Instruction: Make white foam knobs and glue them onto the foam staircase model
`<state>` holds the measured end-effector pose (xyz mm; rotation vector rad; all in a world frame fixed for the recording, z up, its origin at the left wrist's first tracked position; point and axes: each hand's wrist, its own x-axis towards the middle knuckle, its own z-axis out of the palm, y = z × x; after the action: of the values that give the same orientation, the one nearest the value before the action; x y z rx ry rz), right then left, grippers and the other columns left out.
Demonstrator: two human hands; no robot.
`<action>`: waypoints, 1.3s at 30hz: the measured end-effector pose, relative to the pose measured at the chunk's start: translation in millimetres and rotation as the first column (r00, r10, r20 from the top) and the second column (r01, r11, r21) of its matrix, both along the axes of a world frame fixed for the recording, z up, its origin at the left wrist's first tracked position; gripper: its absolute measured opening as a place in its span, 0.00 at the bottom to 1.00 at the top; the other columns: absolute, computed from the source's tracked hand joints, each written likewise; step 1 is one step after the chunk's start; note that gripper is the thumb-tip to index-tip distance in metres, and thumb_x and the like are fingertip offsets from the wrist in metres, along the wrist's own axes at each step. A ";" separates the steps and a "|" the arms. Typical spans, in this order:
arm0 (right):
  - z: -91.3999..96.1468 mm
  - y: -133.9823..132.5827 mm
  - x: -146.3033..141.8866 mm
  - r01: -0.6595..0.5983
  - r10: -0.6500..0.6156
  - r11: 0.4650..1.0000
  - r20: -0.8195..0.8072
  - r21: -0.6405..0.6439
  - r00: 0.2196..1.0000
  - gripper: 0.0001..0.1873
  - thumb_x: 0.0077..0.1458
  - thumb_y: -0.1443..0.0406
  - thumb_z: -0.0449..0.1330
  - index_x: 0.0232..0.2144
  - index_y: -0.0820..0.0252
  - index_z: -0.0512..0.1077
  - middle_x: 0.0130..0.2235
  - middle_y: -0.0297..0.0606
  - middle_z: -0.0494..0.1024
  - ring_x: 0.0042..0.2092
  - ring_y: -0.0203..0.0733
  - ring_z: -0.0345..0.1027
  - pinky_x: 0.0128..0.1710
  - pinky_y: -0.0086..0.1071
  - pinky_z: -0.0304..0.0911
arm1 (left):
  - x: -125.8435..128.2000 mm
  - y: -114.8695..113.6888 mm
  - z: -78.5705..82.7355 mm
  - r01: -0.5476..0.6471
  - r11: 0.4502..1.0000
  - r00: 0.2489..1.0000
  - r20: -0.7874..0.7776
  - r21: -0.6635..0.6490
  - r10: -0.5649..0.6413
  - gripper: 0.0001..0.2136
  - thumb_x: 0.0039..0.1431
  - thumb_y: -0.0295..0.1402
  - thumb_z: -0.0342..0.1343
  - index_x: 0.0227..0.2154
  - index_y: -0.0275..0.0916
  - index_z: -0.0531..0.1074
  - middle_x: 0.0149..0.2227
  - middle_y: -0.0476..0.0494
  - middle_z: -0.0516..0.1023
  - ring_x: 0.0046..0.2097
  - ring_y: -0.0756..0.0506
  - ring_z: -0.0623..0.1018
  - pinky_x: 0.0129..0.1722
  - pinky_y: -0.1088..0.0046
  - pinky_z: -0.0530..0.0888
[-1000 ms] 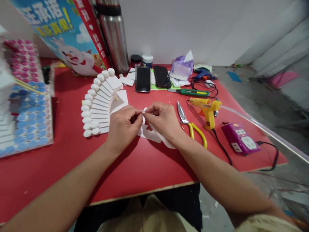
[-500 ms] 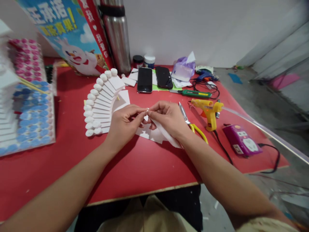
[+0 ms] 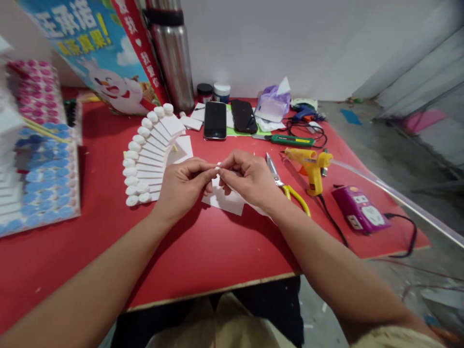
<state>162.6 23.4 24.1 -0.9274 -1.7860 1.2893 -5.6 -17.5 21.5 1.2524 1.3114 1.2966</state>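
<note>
Over the middle of the table my left hand (image 3: 181, 188) and my right hand (image 3: 252, 181) meet fingertip to fingertip. Both pinch a small white rolled end (image 3: 218, 167) of what looks like a paper strip. The strip's tail (image 3: 259, 210) passes beneath my right palm and wrist, mostly hidden. Under my hands lies a white paper sheet (image 3: 226, 202). To the left, a fan of white folded strips (image 3: 152, 157) has round white coils (image 3: 132, 155) along its outer edge. Yellow-handled scissors (image 3: 281, 181) lie just right of my right hand.
A yellow glue gun (image 3: 310, 166) with a long clear stick and a purple power box (image 3: 360, 210) are at right. Behind are two phones (image 3: 215, 121), a green cutter (image 3: 292, 140), tissues (image 3: 272, 104) and a steel flask (image 3: 176, 63). Blue coils (image 3: 49, 179) fill the left.
My fingers have turned the small rolled end, and less of the strip's tail shows beside my right wrist. The view has shifted slightly; the other things stay put.
</note>
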 end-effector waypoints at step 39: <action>-3.7 -5.1 -12.7 0.146 -0.146 0.986 0.009 -0.076 0.989 0.07 0.57 0.63 0.64 0.29 0.60 0.74 0.26 0.36 0.79 0.26 0.36 0.71 0.26 0.29 0.67 | 3.2 -5.5 -8.8 -0.141 0.953 0.933 -0.286 0.267 0.218 0.07 0.62 0.37 0.62 0.32 0.41 0.82 0.31 0.46 0.80 0.32 0.47 0.75 0.33 0.71 0.70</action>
<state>149.9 18.3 20.5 -1.0827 -1.6478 1.2704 -2.4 -23.0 12.7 1.5886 1.5563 1.4656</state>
